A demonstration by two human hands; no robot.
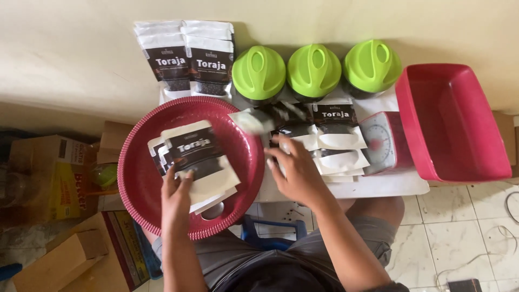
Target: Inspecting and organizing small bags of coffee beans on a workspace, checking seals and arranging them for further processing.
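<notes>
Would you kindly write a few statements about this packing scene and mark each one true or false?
1. The left hand rests on a stack of pouches lying in the round red tray. True.
2. Three jars with green lids stand in a row by the wall. True.
3. The red tub at the right holds pouches. False: nothing shows inside it.
4. The right hand grips the kitchen scale. False: it is on the row of pouches on the white board, beside the scale.
5. Some pouches lean upright against the wall. True.
</notes>
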